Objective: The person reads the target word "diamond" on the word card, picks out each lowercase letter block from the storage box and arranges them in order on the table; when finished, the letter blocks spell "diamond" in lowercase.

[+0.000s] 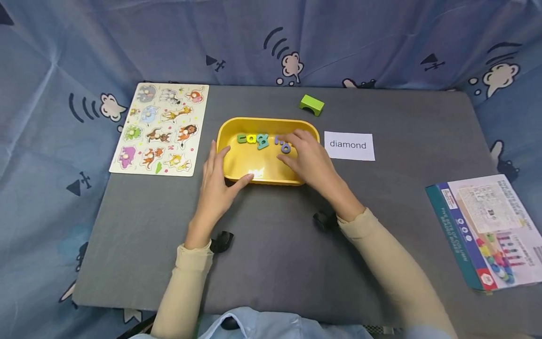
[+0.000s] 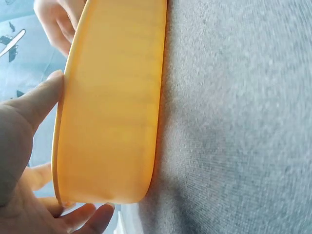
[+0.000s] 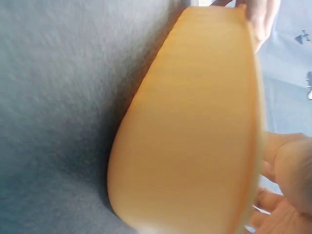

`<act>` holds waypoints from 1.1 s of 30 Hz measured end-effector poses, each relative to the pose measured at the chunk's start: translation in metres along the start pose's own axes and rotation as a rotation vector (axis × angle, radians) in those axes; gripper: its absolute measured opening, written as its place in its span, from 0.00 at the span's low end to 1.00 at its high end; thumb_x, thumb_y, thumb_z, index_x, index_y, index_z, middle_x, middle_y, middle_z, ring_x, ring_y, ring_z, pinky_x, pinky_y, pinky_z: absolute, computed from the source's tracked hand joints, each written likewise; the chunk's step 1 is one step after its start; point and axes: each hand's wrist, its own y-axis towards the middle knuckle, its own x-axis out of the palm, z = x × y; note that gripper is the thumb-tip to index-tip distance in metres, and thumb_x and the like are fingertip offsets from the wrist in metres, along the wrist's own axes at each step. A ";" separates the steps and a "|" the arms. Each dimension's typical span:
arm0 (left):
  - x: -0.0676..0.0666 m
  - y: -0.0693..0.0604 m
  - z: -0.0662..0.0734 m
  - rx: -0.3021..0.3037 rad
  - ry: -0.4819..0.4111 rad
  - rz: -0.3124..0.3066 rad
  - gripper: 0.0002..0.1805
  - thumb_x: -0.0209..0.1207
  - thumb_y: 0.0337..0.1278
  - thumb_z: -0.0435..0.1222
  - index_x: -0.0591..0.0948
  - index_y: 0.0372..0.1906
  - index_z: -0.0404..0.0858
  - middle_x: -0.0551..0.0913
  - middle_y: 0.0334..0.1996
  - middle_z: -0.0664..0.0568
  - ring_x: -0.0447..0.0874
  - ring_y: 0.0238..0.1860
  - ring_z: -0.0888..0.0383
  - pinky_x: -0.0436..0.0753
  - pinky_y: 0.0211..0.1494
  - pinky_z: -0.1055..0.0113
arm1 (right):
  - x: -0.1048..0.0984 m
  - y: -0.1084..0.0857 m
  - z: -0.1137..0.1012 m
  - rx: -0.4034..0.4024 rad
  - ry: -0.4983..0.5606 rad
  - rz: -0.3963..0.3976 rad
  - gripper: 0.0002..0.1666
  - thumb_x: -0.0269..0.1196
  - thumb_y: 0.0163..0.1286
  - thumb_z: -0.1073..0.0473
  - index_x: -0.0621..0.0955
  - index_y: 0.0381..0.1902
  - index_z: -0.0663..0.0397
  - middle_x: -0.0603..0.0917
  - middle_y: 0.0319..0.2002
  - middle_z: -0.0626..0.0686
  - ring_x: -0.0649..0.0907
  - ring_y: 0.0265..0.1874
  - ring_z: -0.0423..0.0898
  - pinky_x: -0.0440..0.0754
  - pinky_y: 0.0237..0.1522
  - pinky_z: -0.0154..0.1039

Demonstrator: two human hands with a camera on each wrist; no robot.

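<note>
A yellow tray (image 1: 237, 165) on the grey table holds several small coloured letters: a green one (image 1: 242, 138), a yellow one (image 1: 251, 139), teal ones (image 1: 262, 141) and purple ones (image 1: 285, 148). My left hand (image 1: 217, 188) rests at the tray's left end, thumb on the near rim, fingers along the outer wall, also visible in the left wrist view (image 2: 29, 146). Over the tray's right end reaches my right hand (image 1: 311, 160), its fingertips close to the purple letters; whether they touch or pinch one cannot be made out. The right wrist view shows the tray's outer wall (image 3: 190, 122).
A white card (image 1: 349, 146) reading "diamond" lies right of the tray, and a green arch block (image 1: 312, 104) stands behind it. An animal puzzle board (image 1: 158, 129) lies at the left. A boxed toy set (image 1: 487, 230) is at the right. Patterned blue cloth (image 1: 360, 42) hangs behind the table.
</note>
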 end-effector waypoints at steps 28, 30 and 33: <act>0.003 0.004 -0.002 -0.065 -0.076 0.023 0.55 0.77 0.58 0.51 0.61 0.83 0.40 0.46 0.88 0.52 0.52 0.86 0.46 0.59 0.84 0.45 | 0.034 0.057 0.007 -0.010 0.110 -0.204 0.22 0.73 0.70 0.64 0.86 0.62 0.55 0.83 0.57 0.56 0.80 0.50 0.52 0.81 0.54 0.47; 0.003 0.004 -0.003 -0.063 -0.079 0.026 0.54 0.77 0.58 0.51 0.61 0.83 0.41 0.46 0.88 0.51 0.52 0.86 0.46 0.60 0.84 0.45 | 0.034 0.058 0.007 -0.006 0.108 -0.220 0.22 0.72 0.70 0.64 0.86 0.61 0.55 0.83 0.56 0.56 0.80 0.49 0.52 0.81 0.54 0.47; 0.002 0.003 -0.004 -0.065 -0.085 0.033 0.53 0.76 0.58 0.51 0.62 0.83 0.41 0.47 0.88 0.51 0.52 0.86 0.46 0.60 0.83 0.44 | 0.035 0.061 0.007 -0.002 0.090 -0.242 0.20 0.72 0.71 0.64 0.87 0.60 0.55 0.83 0.56 0.56 0.81 0.49 0.52 0.81 0.54 0.46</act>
